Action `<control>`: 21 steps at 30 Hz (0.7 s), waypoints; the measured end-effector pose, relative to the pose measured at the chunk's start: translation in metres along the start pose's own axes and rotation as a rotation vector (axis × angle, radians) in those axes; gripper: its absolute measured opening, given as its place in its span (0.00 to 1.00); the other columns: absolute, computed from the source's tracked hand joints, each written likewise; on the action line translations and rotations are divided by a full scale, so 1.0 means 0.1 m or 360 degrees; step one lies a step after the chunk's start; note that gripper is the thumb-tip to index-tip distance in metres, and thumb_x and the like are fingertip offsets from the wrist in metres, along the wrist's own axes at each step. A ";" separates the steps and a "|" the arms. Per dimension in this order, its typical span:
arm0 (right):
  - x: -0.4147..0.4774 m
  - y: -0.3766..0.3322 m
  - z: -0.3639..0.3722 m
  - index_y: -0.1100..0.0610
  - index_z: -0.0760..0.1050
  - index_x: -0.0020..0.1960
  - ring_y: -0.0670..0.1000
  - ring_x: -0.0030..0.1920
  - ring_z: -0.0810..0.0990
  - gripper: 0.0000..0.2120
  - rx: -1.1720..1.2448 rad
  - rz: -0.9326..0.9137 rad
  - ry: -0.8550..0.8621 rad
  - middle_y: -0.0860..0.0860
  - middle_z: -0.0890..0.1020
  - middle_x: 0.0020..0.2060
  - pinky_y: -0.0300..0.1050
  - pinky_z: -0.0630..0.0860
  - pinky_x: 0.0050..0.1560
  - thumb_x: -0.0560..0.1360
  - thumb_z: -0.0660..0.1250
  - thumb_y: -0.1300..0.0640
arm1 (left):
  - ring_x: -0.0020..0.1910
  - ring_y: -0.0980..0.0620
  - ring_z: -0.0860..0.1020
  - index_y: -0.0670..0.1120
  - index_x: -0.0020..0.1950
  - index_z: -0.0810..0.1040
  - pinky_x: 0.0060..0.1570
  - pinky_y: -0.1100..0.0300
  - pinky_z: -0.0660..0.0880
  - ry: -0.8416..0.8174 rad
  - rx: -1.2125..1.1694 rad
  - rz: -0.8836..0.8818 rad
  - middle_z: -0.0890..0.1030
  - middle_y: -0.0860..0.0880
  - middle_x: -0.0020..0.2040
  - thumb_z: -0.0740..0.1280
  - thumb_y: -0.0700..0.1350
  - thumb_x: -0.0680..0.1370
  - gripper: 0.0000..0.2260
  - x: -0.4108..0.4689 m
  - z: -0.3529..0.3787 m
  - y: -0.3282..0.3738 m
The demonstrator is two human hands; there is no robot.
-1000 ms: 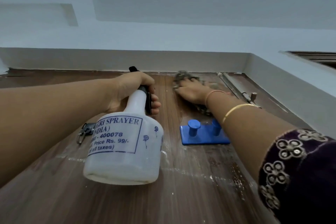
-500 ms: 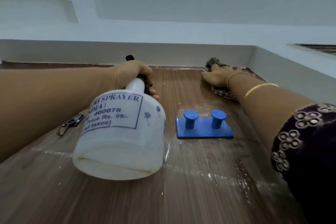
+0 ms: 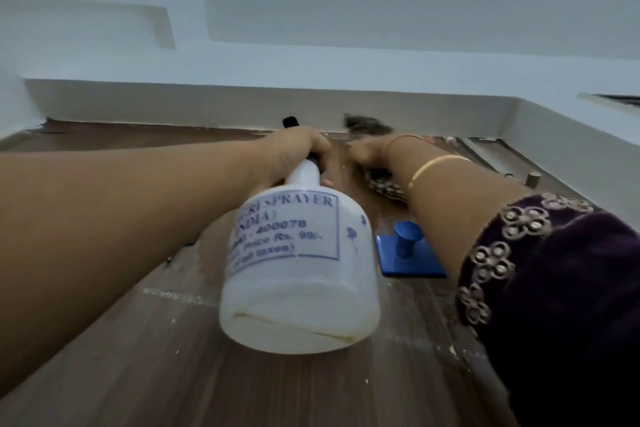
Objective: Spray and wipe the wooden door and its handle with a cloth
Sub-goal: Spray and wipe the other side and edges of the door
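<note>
Wooden door (image 3: 166,374) fills the lower half of the view, seen from below. Its brown grain runs away to the top edge under the pale door frame (image 3: 242,100), and whitish streaks and specks lie across its surface.

From the left a bare forearm reaches up the door. The left hand (image 3: 299,149) is wrapped round the neck and trigger of the spray bottle (image 3: 298,274), with the fingers curled tight. The black spray head (image 3: 290,122) sticks out beyond the knuckles, towards the far edge of the door. The bottle hangs base-first towards the camera. It is translucent white plastic with a blue printed label reading "SPRAYER" and a price. A faint line shows near its base, but how much liquid it holds cannot be told.

Just right of the bottle's neck, the right hand (image 3: 365,152) lies on the cloth (image 3: 369,123), which it presses against the door near the top edge. A dark patterned part of the cloth shows below the wrist. Motion blur hides whether the fingers are flat or curled.

Nearer, a blue hook plate (image 3: 410,255) is fixed to the door, partly covered by the right forearm. That arm wears two gold bangles (image 3: 434,165) and a dark embroidered sleeve (image 3: 554,288). At the far right, a metal bolt latch (image 3: 485,152) runs along the door's corner.
</note>
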State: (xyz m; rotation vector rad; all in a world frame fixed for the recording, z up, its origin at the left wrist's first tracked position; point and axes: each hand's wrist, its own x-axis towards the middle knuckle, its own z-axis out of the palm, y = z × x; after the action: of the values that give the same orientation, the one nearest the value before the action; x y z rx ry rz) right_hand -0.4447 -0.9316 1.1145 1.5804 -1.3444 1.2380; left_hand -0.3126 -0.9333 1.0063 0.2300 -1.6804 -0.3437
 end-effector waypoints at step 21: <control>-0.88 -0.36 0.46 0.46 0.46 0.78 0.55 0.77 0.43 0.28 -0.0574 -0.0422 -0.0128 0.49 0.47 0.78 0.62 0.42 0.74 0.81 0.47 0.41 | 0.29 0.47 0.75 0.38 0.39 0.73 0.31 0.55 0.78 -0.0128 0.0089 -0.0316 0.74 0.44 0.30 0.62 0.40 0.72 0.05 -0.59 -0.28 -0.11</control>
State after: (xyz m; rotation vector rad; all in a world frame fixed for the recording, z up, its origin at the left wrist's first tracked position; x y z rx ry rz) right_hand -0.3993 -0.9407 1.0198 1.5010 -1.2741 0.7328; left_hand -0.2775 -0.9263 0.9510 0.4314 -1.7519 -0.4597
